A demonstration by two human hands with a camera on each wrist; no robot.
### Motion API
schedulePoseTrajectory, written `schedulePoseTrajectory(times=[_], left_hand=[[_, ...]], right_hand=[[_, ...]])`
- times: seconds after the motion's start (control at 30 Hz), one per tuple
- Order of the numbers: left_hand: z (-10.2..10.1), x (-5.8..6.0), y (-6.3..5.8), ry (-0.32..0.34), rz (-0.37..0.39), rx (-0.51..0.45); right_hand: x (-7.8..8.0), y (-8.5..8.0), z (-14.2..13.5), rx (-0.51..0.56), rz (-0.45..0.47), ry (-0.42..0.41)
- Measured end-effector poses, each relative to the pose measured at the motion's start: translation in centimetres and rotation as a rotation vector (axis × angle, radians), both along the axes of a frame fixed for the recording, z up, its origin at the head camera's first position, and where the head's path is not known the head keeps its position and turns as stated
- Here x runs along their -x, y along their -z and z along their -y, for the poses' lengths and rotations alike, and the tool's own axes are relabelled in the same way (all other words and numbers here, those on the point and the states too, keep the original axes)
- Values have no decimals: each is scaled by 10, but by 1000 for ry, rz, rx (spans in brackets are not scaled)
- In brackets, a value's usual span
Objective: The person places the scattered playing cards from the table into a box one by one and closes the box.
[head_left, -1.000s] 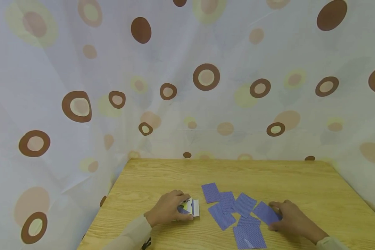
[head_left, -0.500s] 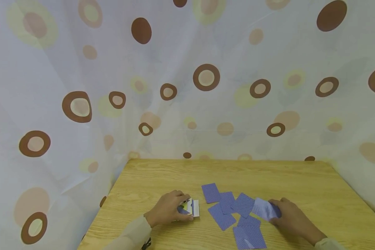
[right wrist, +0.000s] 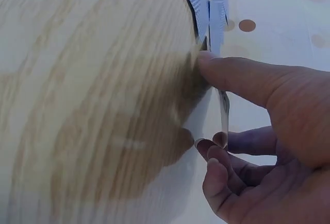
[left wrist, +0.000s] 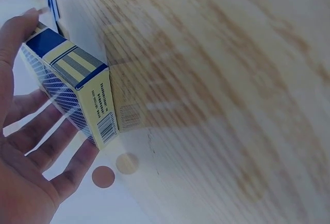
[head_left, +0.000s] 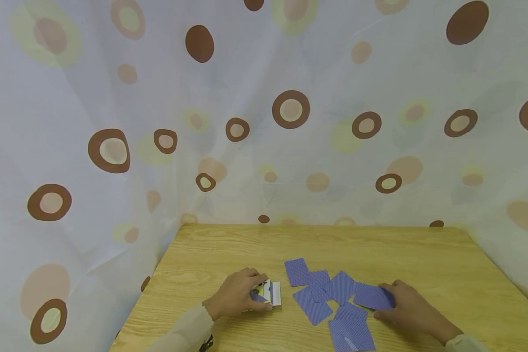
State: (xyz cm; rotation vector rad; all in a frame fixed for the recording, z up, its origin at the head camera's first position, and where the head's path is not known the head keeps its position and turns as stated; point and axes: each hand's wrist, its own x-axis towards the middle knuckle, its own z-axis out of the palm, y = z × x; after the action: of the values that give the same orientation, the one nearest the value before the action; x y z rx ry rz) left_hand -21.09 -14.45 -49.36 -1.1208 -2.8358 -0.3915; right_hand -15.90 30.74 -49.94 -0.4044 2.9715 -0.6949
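Observation:
At the left of the cards in the head view, my left hand (head_left: 237,295) grips a playing card box (head_left: 264,292). Its white end flap sticks out toward the right, and the palm covers part of the box. The left wrist view shows the box (left wrist: 69,85) with a barcode on its end, thumb on top and fingers along its patterned face. My right hand (head_left: 411,310) holds a blue-backed playing card (head_left: 371,296) between thumb and fingers at the right. Seen nearly edge-on in the right wrist view, that card (right wrist: 224,112) is partly hidden by the thumb.
Several blue-backed playing cards (head_left: 312,305) lie spread and overlapping on the wooden table (head_left: 229,249) between my hands. A patterned curtain (head_left: 334,156) hangs behind the table and along its sides.
In my right hand the card has tilted, flashing pale half a second ago, and now lies darker and turned a little. The left hand and box stay put.

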Motion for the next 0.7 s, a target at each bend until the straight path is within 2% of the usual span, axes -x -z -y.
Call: schedulePoseTrajectory(times=[0.23,0.47,0.7], left_hand=[[1,0,2,-7,8,12],[1,0,1,-4,1,3],[0,-1,-2,2,-8,2]], right_hand=[[2,-4,-2,19,-31,16],[7,-8,-1,39,-9,9],[8,-8,2,41,-46,4]])
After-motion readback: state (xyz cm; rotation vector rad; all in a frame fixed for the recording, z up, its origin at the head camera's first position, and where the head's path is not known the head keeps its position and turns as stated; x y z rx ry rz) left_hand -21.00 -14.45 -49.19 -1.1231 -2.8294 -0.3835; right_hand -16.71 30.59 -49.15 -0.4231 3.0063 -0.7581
